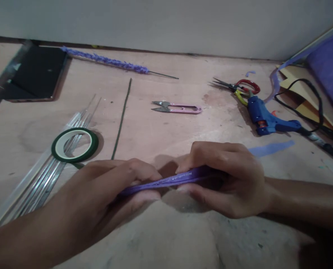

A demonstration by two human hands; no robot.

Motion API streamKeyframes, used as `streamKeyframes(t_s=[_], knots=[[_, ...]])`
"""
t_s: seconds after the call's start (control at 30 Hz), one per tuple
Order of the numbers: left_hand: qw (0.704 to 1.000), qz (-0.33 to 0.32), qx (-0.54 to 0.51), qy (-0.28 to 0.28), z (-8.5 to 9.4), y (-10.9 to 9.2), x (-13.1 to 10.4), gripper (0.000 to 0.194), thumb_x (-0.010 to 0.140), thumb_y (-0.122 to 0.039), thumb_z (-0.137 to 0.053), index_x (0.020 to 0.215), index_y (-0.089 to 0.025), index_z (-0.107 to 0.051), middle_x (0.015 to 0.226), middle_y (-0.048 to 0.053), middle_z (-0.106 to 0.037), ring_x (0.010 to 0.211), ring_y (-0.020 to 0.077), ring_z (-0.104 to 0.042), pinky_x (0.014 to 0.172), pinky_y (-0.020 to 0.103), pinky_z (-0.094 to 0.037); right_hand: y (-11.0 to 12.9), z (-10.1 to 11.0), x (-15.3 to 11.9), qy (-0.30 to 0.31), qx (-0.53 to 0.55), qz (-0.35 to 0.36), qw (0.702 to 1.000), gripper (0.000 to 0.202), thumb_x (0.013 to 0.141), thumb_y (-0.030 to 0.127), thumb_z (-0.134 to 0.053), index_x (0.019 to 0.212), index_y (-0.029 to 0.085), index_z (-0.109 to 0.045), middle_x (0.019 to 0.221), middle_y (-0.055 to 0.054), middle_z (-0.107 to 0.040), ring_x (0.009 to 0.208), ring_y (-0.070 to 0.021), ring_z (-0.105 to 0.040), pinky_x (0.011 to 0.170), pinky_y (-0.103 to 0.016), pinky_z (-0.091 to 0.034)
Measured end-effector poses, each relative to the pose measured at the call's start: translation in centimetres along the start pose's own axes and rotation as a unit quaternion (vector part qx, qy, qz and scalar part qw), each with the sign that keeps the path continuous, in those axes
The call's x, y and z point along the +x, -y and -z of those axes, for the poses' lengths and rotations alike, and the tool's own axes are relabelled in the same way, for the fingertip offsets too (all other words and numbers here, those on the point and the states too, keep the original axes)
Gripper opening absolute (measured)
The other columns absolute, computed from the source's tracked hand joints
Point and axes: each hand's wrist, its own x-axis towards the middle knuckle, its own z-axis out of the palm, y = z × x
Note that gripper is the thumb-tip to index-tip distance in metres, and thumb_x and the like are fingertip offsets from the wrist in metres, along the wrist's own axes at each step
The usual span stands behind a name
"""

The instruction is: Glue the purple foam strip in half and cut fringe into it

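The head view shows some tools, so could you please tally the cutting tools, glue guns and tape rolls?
Cutting tools: 2 (red-and-yellow-handled metal scissors, pink-handled metal snips)
Blue plastic glue gun: 1
Round green tape roll: 1
Total: 4

The left hand [107, 188] and right hand [230, 177] are bare, like both forearms [303, 196]

Tabletop [180, 136] pale pinkish, stained; lying on it: dark flat slab [40, 73] at far left, fuzzy purple stem [107, 60] beside it, clear rods [44, 181] with green tape roll [95, 145] across them, green wire [123, 117], pink-handled snips [171, 108], scissors [233, 87] with red and yellow handles, blue glue gun [263, 114], purple strip [273, 149]
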Motion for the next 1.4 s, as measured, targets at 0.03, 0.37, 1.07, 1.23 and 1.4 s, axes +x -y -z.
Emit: streamKeyframes(t_s=[0.03, 0.37, 1.07, 1.23, 1.4], knots=[[1.000, -0.004, -0.001, 0.002, 0.0, 0.1, 0.0, 0.011, 0.111, -0.032, -0.072, 0.119, -0.038, -0.077, 0.108, -0.006, -0.093, 0.085, 0.0200, -0.090, 0.066, 0.025, -0.067, 0.0, 0.0, 0.0, 0.002, 0.002, -0.001, 1.000, 0.013, 0.104, 0.025, -0.089, 0.109, 0.024, -0.076, 0.091, -0.001, -0.082, 0.074, -0.0154, -0.078, 0.065, -0.027, -0.062], [0.999, -0.024, -0.016, 0.020, -0.1, 0.6, 0.3, 0.013, 0.116, -0.036, -0.070, 0.123, -0.040, -0.080, 0.112, -0.006, -0.094, 0.090, 0.0200, -0.091, 0.077, 0.025, -0.072, -0.2, 0.0, -0.1, 0.005, 0.035, 0.007, 0.999, 0.013, 0.101, 0.018, -0.092, 0.105, 0.021, -0.080, 0.092, -0.001, -0.084, 0.080, -0.0137, -0.081, 0.074, -0.023, -0.067], [0.996, -0.083, 0.026, 0.019, 0.4, -0.2, 1.3, 0.017, 0.119, -0.024, -0.061, 0.109, -0.028, -0.074, 0.098, -0.009, -0.092, 0.084, 0.0128, -0.090, 0.080, 0.015, -0.071, -0.2, 0.0, -0.1, 0.029, 0.000, 0.037, 0.999, 0.005, 0.114, 0.022, -0.081, 0.112, 0.018, -0.079, 0.096, -0.005, -0.086, 0.081, -0.0121, -0.081, 0.072, -0.021, -0.065], [0.996, -0.085, 0.034, 0.020, 0.5, -0.3, 1.5, 0.019, 0.120, -0.026, -0.060, 0.111, -0.028, -0.076, 0.101, -0.008, -0.093, 0.087, 0.0137, -0.091, 0.082, 0.015, -0.072, -0.2, 0.0, -0.2, 0.031, -0.010, 0.042, 0.999, 0.009, 0.116, 0.024, -0.077, 0.111, 0.017, -0.078, 0.092, -0.004, -0.084, 0.077, -0.0127, -0.079, 0.068, -0.022, -0.063], [0.996, -0.086, 0.015, 0.011, 0.4, 0.0, 0.9, 0.020, 0.121, -0.029, -0.059, 0.112, -0.028, -0.076, 0.102, -0.006, -0.093, 0.086, 0.0144, -0.090, 0.078, 0.018, -0.073, -0.3, -0.1, -0.1, 0.030, -0.016, 0.055, 0.998, 0.014, 0.118, 0.026, -0.075, 0.109, 0.016, -0.078, 0.089, -0.005, -0.082, 0.079, -0.0138, -0.079, 0.068, -0.023, -0.064]])
